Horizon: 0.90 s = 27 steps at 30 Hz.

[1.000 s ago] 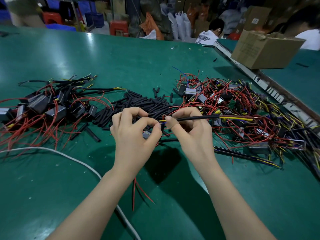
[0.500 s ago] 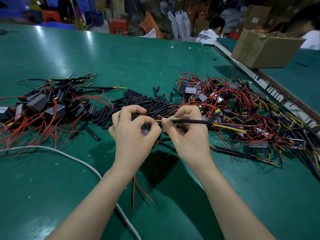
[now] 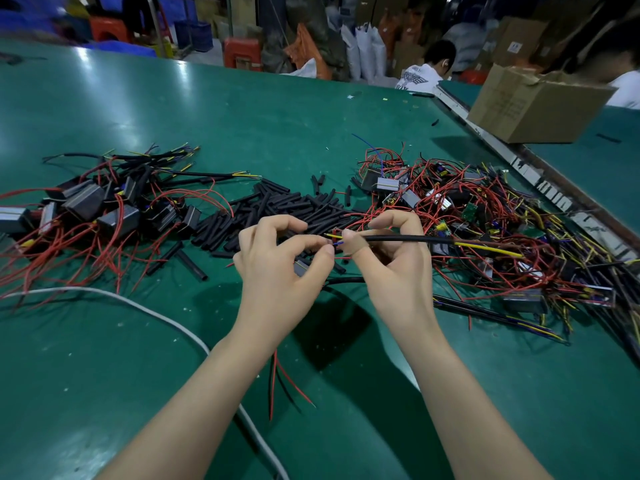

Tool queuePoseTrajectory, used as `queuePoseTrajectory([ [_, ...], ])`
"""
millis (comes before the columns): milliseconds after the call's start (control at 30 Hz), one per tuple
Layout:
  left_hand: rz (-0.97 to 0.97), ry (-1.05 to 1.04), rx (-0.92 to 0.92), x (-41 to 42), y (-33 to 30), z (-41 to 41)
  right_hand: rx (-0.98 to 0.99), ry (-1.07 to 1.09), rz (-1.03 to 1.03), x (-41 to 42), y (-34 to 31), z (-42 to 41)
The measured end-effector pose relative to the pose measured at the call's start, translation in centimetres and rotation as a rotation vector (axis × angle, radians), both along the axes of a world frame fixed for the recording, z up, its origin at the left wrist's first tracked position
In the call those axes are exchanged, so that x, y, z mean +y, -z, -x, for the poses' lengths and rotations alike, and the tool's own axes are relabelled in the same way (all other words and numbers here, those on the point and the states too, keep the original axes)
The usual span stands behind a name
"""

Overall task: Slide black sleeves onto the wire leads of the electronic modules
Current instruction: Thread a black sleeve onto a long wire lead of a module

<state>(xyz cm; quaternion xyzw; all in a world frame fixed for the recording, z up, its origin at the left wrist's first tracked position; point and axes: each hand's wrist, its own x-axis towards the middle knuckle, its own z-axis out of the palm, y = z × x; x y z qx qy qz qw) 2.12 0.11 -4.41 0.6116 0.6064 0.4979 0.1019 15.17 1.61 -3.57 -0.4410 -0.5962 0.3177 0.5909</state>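
At the left of the frame we are seeing a pile of sleeved modules [image 3: 86, 209] lying on the green table [image 3: 242, 109], red leads trailing. Toward the middle, loose black sleeves [image 3: 277, 209] are lying in a heap. Just below them our left hand [image 3: 277, 268] is pinching a small grey module [image 3: 302, 267] and its short wire ends between thumb and fingers. Close beside it, our right hand [image 3: 394, 268] is gripping a black sleeve [image 3: 405, 239], with a yellow wire [image 3: 488, 249] sticking out to the right. At the right a tangle of unsleeved modules [image 3: 485, 216] is spreading, and a cardboard box [image 3: 533, 105] is sitting at upper right.
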Motion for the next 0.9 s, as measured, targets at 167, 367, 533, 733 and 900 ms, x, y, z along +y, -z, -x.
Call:
queuePoseTrajectory([
  [167, 0.027, 0.050, -0.065, 0.1, 0.1, -0.1, -0.028, -0.027, 0.005, -0.2, -0.2, 0.1],
  [367, 0.045, 0.049, -0.091, -0.2, -0.3, 0.1, -0.054, -0.057, -0.028, -0.4, -0.4, 0.1],
  [533, -0.007, 0.062, -0.048, -0.5, -0.7, 0.0, 0.023, -0.014, 0.080, 0.1, -0.5, -0.1],
  [733, -0.040, 0.080, -0.006, -0.5, -0.6, 0.0, 0.149, -0.026, 0.226, 0.2, -0.6, -0.3],
  [900, -0.014, 0.073, 0.046, -0.3, -0.2, 0.1, 0.290, -0.100, 0.282, 0.1, -1.4, -0.6],
])
